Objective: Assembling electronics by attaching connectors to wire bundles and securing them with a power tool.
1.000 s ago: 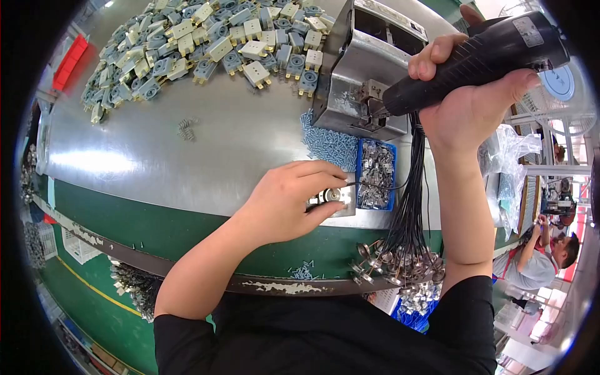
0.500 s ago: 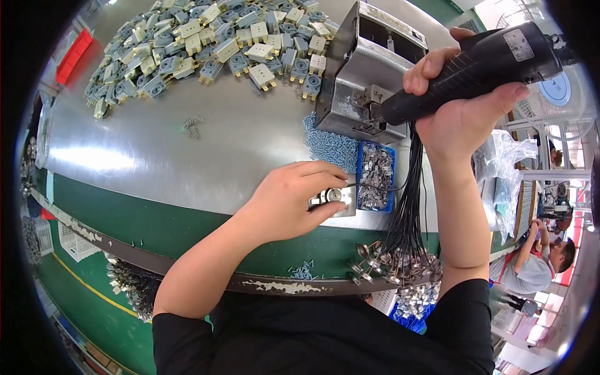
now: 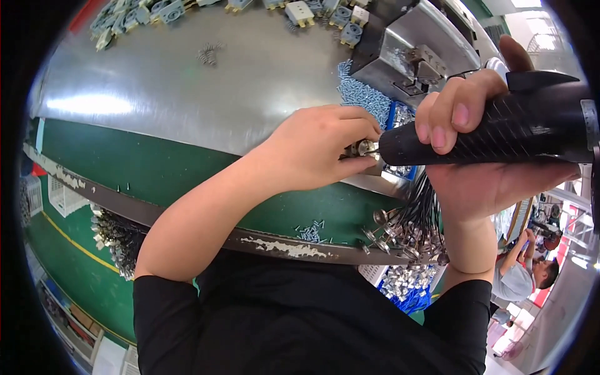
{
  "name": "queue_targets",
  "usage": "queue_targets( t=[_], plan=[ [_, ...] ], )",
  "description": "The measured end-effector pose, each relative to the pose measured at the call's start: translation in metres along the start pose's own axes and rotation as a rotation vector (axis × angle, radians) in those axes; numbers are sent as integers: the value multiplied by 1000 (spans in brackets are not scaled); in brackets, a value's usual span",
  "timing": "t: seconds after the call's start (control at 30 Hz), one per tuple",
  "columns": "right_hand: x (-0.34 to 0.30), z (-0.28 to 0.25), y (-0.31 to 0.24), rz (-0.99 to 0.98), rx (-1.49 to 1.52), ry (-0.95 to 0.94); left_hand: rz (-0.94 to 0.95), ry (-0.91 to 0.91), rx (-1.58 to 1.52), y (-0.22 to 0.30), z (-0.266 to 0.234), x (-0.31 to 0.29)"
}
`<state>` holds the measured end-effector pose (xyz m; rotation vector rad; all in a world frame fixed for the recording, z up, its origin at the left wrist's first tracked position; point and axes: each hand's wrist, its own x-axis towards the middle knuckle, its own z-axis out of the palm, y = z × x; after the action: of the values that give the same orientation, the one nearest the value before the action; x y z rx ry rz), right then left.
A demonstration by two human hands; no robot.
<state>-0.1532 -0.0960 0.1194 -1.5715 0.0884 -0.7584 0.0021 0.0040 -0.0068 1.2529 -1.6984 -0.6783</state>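
My right hand (image 3: 475,137) is wrapped around a black electric screwdriver (image 3: 525,125), held nearly level with its nose pointing left. Its tip meets a small round metal part (image 3: 364,148), which my left hand (image 3: 325,147) pinches between thumb and fingers at the front of the steel worktop. The exact contact of bit and part is too small to make out. Just beyond lies a heap of small bluish screws (image 3: 362,94). The blue tray (image 3: 395,115) of metal pieces is partly hidden behind the screwdriver.
A metal box fixture (image 3: 406,53) stands at the back right. Grey and cream sockets (image 3: 300,14) lie along the far side. Loose springs (image 3: 210,54) rest on the worktop. A bundle of black wires with round metal ends (image 3: 400,234) hangs over the front edge. Another person (image 3: 522,272) sits at right.
My right hand has brought the screwdriver down from the metal fixture to the part in my left hand. The view has shifted, so the bench sits higher in the picture.
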Motion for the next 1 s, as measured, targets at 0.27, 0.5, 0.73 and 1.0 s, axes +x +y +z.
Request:
queue_targets(
  t=[0.27,0.5,0.73,1.0],
  plan=[
    [-7,4,9,-1,-79,52,-9,-5,-10,-2,3,-1],
    [-3,-3,17,11,-86,-5,-10,-8,-23,-5,3,-2],
    [-3,9,21,-90,22,7,14,9,-30,-8,7,-2],
    [6,-6,45,-247,64,-135,7,12,-15,-6,5,0]
  ],
)
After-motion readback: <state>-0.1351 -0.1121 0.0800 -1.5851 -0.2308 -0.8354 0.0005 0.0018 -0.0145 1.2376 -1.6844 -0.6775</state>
